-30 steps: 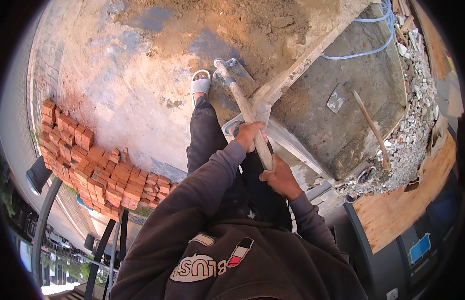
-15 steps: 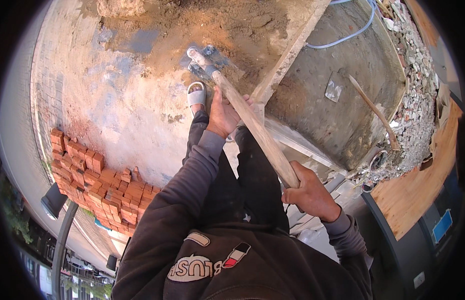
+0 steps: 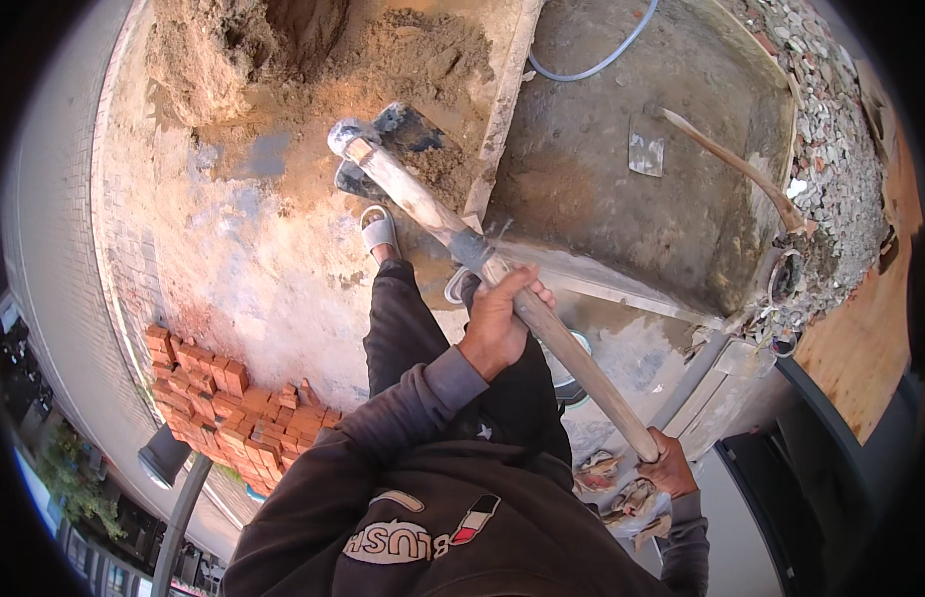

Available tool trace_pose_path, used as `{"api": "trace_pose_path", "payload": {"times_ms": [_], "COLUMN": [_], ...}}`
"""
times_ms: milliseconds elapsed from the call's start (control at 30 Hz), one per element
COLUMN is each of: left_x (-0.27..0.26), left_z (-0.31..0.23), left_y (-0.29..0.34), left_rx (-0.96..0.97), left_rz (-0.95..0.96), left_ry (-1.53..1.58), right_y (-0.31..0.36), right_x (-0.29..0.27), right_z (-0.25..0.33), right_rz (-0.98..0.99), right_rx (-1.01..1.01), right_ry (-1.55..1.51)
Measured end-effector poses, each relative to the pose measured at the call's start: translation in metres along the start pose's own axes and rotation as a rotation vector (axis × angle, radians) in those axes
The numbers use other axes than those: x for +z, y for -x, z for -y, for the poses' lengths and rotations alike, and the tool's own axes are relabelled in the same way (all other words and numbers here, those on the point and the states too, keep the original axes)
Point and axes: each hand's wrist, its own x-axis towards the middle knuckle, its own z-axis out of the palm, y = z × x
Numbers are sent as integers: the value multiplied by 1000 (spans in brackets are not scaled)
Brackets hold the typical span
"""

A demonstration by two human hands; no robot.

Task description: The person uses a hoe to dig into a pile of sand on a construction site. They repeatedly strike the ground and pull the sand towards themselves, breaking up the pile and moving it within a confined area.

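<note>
A hoe with a long wooden handle (image 3: 542, 328) runs from lower right to upper left. Its metal blade (image 3: 398, 129) rests in a heap of brown sand (image 3: 313, 60). My left hand (image 3: 500, 320) is shut around the middle of the handle. Gripping the handle's end near my hip is my right hand (image 3: 671, 466). My dark sleeves and trousers fill the bottom of the picture. One sandalled foot (image 3: 380, 231) stands just below the blade.
A wooden board (image 3: 502, 109) edges a grey mortar bed (image 3: 621, 219), where a second wooden-handled tool (image 3: 731, 164), a flat metal plate (image 3: 646, 149) and a blue hose (image 3: 592, 70) lie. Red bricks (image 3: 233, 403) are stacked at the left. Gravel (image 3: 845, 149) lies at the right.
The hoe has swung forward from close to my body until its blade is in the sand. My hands, together a second ago, are now spread along the handle.
</note>
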Motion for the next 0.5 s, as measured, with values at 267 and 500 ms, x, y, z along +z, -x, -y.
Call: {"api": "trace_pose_path", "payload": {"times_ms": [267,500], "left_x": [0,-34], "left_z": [78,-44], "left_y": [-6,-53], "left_rx": [-41,162], "left_rz": [40,-120], "left_ry": [-86,-1], "right_y": [-55,-144], "right_x": [-7,10], "right_z": [-191,-38], "right_rz": [-278,-107], "right_rx": [-76,-305], "right_ry": [106,349]}}
